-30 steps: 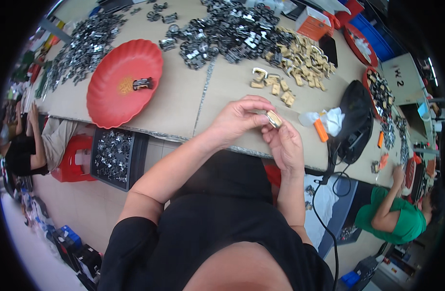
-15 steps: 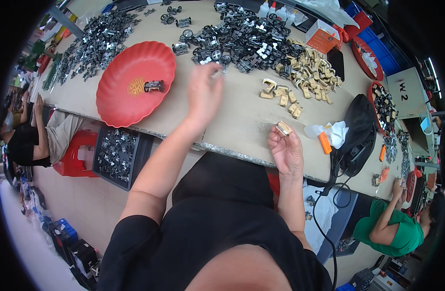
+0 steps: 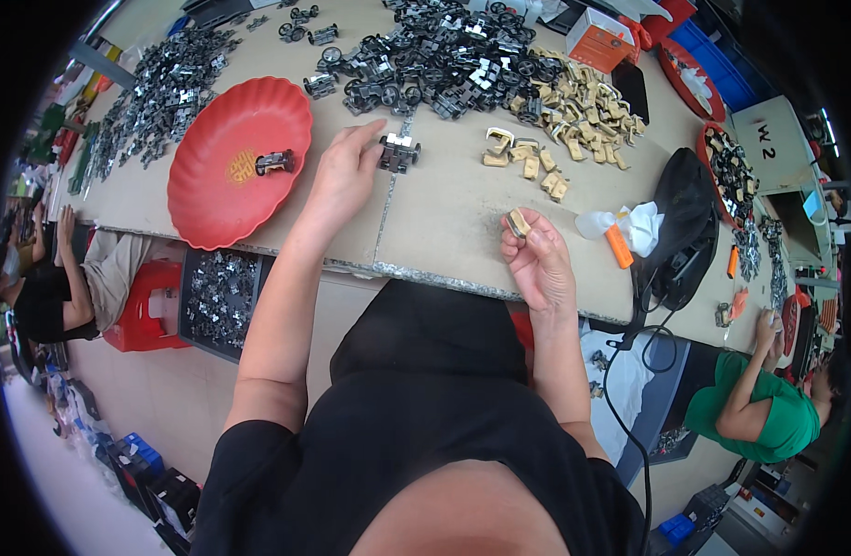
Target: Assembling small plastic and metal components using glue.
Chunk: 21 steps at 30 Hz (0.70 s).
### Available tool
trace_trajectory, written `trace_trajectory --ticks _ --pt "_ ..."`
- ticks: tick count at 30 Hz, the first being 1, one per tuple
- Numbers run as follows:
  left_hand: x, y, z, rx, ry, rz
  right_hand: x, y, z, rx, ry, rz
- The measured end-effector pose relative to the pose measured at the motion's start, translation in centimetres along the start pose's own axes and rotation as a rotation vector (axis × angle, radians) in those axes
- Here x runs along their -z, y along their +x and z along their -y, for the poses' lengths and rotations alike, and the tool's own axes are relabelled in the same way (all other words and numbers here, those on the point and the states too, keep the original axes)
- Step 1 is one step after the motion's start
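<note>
Head view. Since the earlier frame the left hand (image 3: 344,176) has come down from the far pile to the near side of it, and its fingertips now rest against a single dark metal part (image 3: 398,152) lying apart from the heap; the right hand (image 3: 536,264) has kept its place at the table edge. Judgement: one piece has been singled out from the stock for pairing with the piece held in the other hand.

Left hand: fingers extended and loosely spread, not clenched; the forefinger and thumb touch the left side of the dark metal part, which is still on the table (image 3: 444,222) and not lifted.

Right hand: fingers curled upward, pinching a small tan piece (image 3: 517,222) between thumb and fingertips, held just above the table's near edge.

Taking the red dish (image 3: 217,190) as landmark: one dark part (image 3: 275,162) lies in it; the touched part is just right of it; the pile of dark metal parts (image 3: 444,65) is beyond and right; the tan pieces (image 3: 573,107) are further right; a second heap (image 3: 157,97) is beyond and left. Further right again lie a white bottle with orange cap (image 3: 609,236) and a black bag (image 3: 685,232)
</note>
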State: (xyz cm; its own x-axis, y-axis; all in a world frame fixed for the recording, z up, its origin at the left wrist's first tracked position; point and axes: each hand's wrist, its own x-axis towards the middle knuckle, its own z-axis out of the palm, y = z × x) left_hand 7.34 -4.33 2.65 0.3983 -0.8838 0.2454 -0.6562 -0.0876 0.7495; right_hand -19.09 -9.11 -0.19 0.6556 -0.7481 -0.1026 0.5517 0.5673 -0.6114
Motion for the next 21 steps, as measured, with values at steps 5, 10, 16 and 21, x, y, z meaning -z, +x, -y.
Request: trace_trajectory --ticks 5,10,16,21 --pt "-1.5 0.3 -1.9 0.080 0.200 -0.068 0.1 0.0 0.0 0.001 0.001 -0.004" --pt "-1.6 0.5 -2.2 0.109 0.143 0.016 -0.3 0.0 0.2 -0.016 -0.054 -0.041" --pt "-2.1 1.2 -3.2 0.117 0.276 0.001 -0.7 0.1 0.1 -0.009 -0.136 -0.049" --pt "-2.5 0.2 -3.5 0.050 -0.014 0.118 -0.7 -0.1 0.0 0.029 -0.142 -0.095"
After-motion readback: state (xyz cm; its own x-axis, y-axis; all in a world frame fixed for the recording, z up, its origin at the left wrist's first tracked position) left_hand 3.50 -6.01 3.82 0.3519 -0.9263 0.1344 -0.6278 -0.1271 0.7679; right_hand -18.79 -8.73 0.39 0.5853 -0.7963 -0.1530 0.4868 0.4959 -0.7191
